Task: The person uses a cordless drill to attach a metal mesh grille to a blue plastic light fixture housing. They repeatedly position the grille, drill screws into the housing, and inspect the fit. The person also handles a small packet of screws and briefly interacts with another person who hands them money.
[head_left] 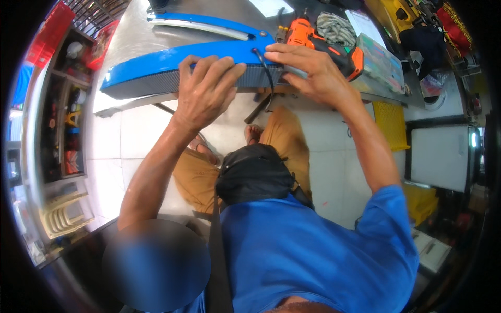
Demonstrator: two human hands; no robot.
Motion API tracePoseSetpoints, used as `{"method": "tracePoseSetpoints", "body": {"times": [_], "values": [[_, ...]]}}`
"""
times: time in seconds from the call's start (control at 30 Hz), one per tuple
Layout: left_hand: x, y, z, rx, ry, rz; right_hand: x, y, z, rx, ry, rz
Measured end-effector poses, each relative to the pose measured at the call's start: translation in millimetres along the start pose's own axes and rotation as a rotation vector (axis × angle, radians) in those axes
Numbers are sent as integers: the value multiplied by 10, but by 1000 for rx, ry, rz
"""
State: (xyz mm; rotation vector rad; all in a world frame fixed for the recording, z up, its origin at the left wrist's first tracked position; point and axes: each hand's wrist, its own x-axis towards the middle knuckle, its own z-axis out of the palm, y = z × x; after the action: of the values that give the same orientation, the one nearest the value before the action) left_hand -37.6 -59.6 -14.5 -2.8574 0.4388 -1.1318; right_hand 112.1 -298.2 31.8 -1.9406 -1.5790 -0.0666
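Surface (136,31): grey metal, running across the top of the view, its near edge above the person's knees.

Blue casing (156,65): long curved plastic piece with a dark ribbed grille along its near face, lying lengthwise at the near edge of the surface. A second blue and white curved panel (209,25) lies just behind it.

Clear plastic box (381,62): lidded, with small compartments, on the surface at the right end of the casing.

Orange and black power drill (318,41): on its side just behind the casing, touching the box.

Bundle of pale cord (335,28): just behind the drill.

Left hand (206,91): palm down, fingers curled over the top edge of the blue casing near its middle, gripping it.

Right hand (308,70): laid on the right end of the casing, fingertips pressed on its top beside the cable; whether it pinches anything cannot be told.

Black cable (267,73): thin, coming out of the casing top between the two hands and curving down over the grille.
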Motion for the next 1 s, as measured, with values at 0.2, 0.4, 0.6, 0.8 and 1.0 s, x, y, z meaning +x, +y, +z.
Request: {"method": "tracePoseSetpoints", "body": {"times": [0.2, 0.4, 0.6, 0.8, 1.0], "values": [[3, -68, 28, -44, -1, 78, 60, 134, 73, 8, 56, -7], [-32, -10, 22, -57, 22, 50, 14, 55, 158, -34, 236, 142], [-110, 16, 88, -92, 78, 0, -339, -447, 566, 606, 391, 565], [-434, -388, -329, -4, 188, -258, -249, -310, 648, 432, 417, 580], [-1288, -1100, -811, 61, 145, -762, -276, -269, 605, 418, 362, 595]]}}
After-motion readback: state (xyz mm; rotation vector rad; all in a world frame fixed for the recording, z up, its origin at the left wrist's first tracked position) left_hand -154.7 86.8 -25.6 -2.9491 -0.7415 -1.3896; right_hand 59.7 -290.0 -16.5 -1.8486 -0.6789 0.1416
